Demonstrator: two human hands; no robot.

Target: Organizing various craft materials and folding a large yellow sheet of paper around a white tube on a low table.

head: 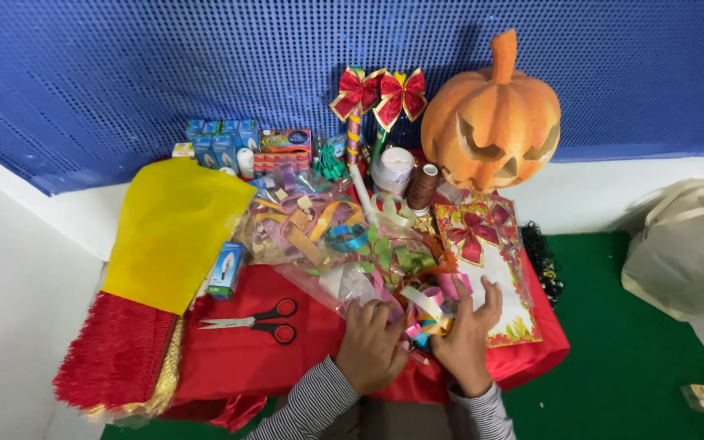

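I count one pumpkin (490,114), two bows (380,96), one scissors (258,320); below the pumpkin, my left hand (371,346) and right hand (466,338) curl their fingers (482,300) loosely on paper strips (427,319).

Viewpoint: one camera worn on the person's head.
Direction: looks forward and steeply down over a red-covered table (303,342) toward a blue wall (205,65).
Nearness: close; both forearms enter from the bottom edge.
Coverage: table centred, green floor (621,350) at right.
Shared views: single view only.

Bright even light, sharp, wide-angle edge distortion.
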